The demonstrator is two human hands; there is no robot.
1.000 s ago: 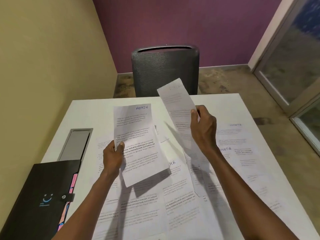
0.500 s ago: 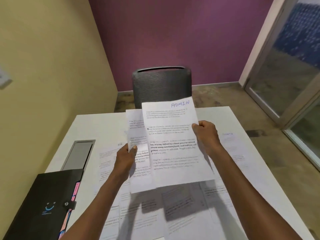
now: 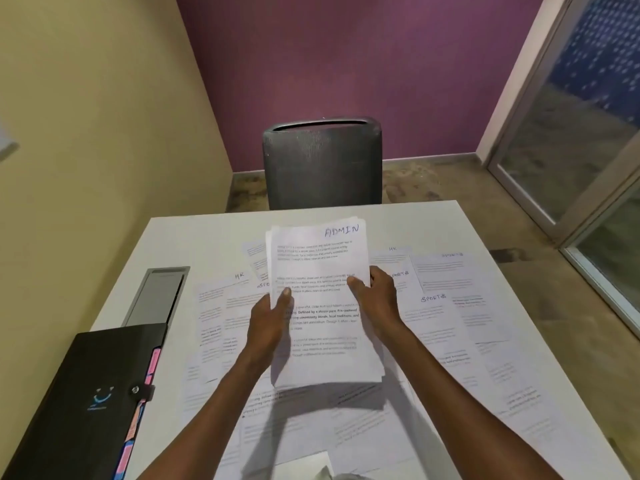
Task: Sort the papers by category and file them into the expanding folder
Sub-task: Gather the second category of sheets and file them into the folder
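Observation:
A small stack of white sheets headed "ADMIN" (image 3: 318,258) is held above the table's middle. My left hand (image 3: 272,315) grips its left edge, thumb on top. My right hand (image 3: 375,299) grips its right edge. The sheets are squared up, one over the other. Below them, loose printed papers (image 3: 446,306) marked "HR" and "SPORTS" lie spread over the white table (image 3: 194,237). The black expanding folder (image 3: 86,393) lies shut at the near left, with pink and blue tabs along its right side.
A grey cable hatch (image 3: 156,296) is set into the table beyond the folder. A dark mesh chair (image 3: 322,164) stands at the far edge. A yellow wall runs along the left; a glass door is at the right.
A second earlier each hand held its own sheet apart. The right hand brought its sheet over the left one, and now both hands hold them aligned as one stack.

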